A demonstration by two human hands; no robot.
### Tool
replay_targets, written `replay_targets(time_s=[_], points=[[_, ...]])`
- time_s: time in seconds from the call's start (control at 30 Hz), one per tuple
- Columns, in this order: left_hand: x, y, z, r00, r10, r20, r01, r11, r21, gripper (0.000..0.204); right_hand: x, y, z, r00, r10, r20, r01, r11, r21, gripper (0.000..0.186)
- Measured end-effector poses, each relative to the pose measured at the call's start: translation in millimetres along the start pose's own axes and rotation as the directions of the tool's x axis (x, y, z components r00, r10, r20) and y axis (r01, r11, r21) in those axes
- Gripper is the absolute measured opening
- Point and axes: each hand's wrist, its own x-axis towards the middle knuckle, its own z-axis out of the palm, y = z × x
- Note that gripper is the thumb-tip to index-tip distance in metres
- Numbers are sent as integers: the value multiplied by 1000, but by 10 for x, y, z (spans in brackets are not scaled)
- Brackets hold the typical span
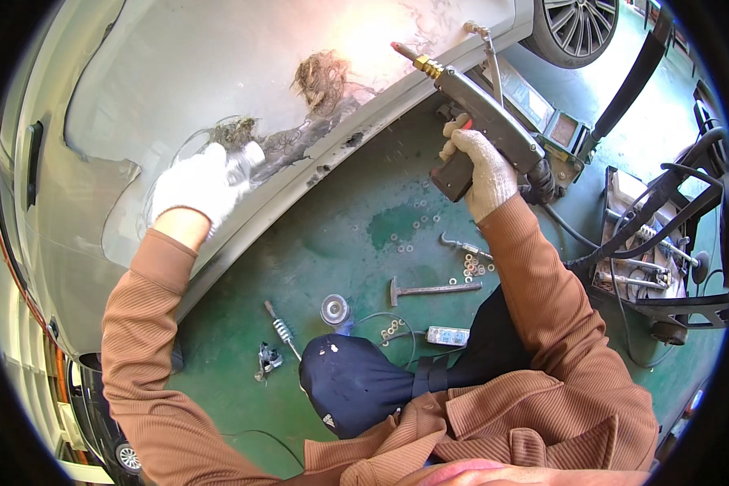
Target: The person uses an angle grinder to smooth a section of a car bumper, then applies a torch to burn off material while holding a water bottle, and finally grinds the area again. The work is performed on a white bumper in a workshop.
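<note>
My left hand (198,185), in a white knitted glove, rests close against the light-coloured car side (178,81). Its fingers are closed round a silvery cylindrical thing (253,154), whose kind is hard to make out in the glare. Up at the right, my gloved right hand (484,166) grips a dark pistol-shaped spot-welding gun (494,113). A finger is by its red trigger, and its brass-collared tip points at the panel, apart from it. Dark scorched, scuffed patches (320,81) mark the sanded metal between my hands.
On the green floor lie a hammer (437,289), a hooked tool (462,245), several washers (471,266), a spring-wrapped tool (281,329), a round container (334,309) and a power strip (448,336). A tool trolley (640,275) with thick cables stands right, below the car wheel (579,31).
</note>
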Motion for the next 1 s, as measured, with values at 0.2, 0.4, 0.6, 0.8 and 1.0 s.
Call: replay_targets(time_s=[0.2,0.4,0.6,0.8,1.0], points=[[-89,-33,149,996,85,12,-85,994,66,56,-11,26,14,1000,13,-4,-13,1000,13,25],[-39,-171,199,1000,19,-18,-19,999,-33,58,-33,57,47,1000,17,4,-17,1000,-12,25],[-96,-133,144,1000,-15,-9,14,996,-88,56,-59,89,81,1000,20,-1,-20,1000,-7,25],[-125,-225,213,999,-31,-24,28,994,-105,55,-44,97,69,1000,22,15,-21,999,-27,26],[7,-344,281,992,-106,-61,90,970,-225,61,-22,139,8,999,16,47,-14,999,-44,26]])
